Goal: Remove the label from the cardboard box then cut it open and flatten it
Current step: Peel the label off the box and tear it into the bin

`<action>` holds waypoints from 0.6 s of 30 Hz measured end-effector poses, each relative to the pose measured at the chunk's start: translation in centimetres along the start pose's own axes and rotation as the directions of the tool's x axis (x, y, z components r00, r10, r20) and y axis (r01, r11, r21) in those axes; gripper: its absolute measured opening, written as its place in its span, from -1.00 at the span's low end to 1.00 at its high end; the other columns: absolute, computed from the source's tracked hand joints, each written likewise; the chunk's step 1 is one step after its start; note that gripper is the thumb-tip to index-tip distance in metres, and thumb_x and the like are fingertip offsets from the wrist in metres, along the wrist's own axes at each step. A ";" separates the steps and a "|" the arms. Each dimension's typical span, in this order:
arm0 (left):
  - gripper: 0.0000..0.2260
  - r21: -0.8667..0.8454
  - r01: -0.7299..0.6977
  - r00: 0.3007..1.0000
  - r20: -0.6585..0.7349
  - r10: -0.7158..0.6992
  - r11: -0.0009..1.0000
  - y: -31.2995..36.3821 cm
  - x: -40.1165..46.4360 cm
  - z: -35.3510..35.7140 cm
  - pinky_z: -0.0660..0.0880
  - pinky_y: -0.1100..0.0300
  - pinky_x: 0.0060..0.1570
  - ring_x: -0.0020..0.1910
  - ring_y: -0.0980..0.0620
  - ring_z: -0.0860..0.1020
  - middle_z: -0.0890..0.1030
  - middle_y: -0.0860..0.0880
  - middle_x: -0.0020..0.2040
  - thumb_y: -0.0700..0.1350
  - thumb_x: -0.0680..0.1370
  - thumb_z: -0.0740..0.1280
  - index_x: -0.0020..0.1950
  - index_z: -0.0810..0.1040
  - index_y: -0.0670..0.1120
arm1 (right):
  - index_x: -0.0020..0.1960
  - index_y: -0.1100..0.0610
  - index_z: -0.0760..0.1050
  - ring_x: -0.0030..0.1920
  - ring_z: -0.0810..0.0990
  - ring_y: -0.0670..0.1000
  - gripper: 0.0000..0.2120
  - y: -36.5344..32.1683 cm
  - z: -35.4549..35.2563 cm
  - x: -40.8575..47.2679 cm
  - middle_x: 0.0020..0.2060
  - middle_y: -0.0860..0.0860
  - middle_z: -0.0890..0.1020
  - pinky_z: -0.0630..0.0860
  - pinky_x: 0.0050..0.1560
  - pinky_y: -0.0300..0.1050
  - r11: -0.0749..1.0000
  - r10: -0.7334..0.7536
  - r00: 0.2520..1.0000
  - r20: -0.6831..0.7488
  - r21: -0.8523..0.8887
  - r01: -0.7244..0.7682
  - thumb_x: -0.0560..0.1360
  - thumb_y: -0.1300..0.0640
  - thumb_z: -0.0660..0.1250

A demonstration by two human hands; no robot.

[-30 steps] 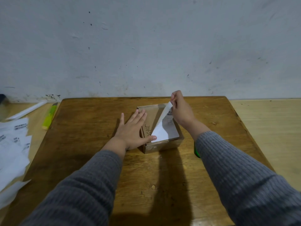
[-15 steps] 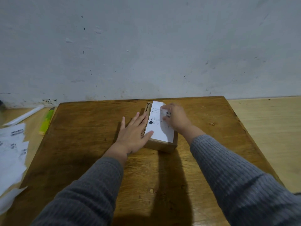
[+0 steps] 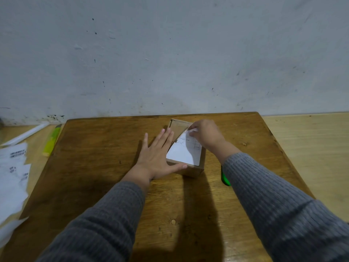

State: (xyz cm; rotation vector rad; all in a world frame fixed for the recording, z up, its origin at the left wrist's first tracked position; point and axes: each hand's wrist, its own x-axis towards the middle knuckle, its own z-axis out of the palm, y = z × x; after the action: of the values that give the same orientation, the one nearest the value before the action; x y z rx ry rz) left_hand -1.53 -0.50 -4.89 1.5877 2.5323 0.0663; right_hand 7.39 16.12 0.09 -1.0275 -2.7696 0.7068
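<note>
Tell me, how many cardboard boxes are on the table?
1. The box sits mid-table; left hand presses its side, right hand pinches its label. None seems hidden.

1. Left hand (image 3: 157,157) lies flat, fingers straight and spread, thumb stretched out to the right.
2. Right hand (image 3: 204,134) is curled, fingertips pinching.
3. Both forearms reach forward in grey sleeves.

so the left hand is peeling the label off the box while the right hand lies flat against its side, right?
No, the hands are swapped. In the head view the right hand pinches the label at its far end, while the left hand lies flat against the cardboard box.
</note>
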 end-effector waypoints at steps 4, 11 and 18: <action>0.03 0.010 -0.055 0.998 0.009 0.055 0.998 0.1 0.4 0.1 -0.30 -0.22 0.46 0.53 0.09 -0.30 -0.26 0.03 0.58 0.58 0.33 -0.08 0.57 -0.24 -0.04 | 0.10 0.09 0.63 0.14 0.39 0.10 -0.75 0.8 0.4 -0.3 0.08 0.05 0.52 0.43 0.03 -0.03 0.981 -0.099 0.993 -0.062 -0.171 0.087 0.53 0.00 0.28; 0.02 -0.028 -0.020 1.000 -0.001 0.020 0.999 0.0 0.5 0.2 -0.26 -0.16 0.49 0.55 0.15 -0.21 -0.16 0.09 0.59 0.59 0.32 -0.02 0.59 -0.15 0.00 | -0.02 0.11 0.62 -0.03 0.56 0.05 -0.79 0.6 0.2 -0.8 -0.05 0.04 0.65 0.57 -0.06 0.02 0.996 -0.050 0.998 -0.044 -0.076 0.047 0.52 0.01 0.31; 0.01 -0.039 -0.006 1.000 0.027 0.007 0.999 0.3 0.4 -0.1 -0.28 -0.17 0.48 0.55 0.14 -0.21 -0.16 0.09 0.59 0.57 0.34 0.03 0.59 -0.15 0.00 | -0.03 0.09 0.36 -0.13 0.56 0.05 -0.78 0.6 -0.4 -1.8 -0.15 0.04 0.58 0.57 -0.18 -0.02 0.989 0.038 0.999 -0.010 0.142 -0.036 0.47 0.06 0.39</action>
State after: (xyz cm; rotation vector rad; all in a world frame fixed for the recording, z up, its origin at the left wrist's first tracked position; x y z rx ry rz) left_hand -1.44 0.02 -4.76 1.5723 2.4898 0.0941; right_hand 9.23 15.49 0.27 -1.0530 -2.6512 0.8845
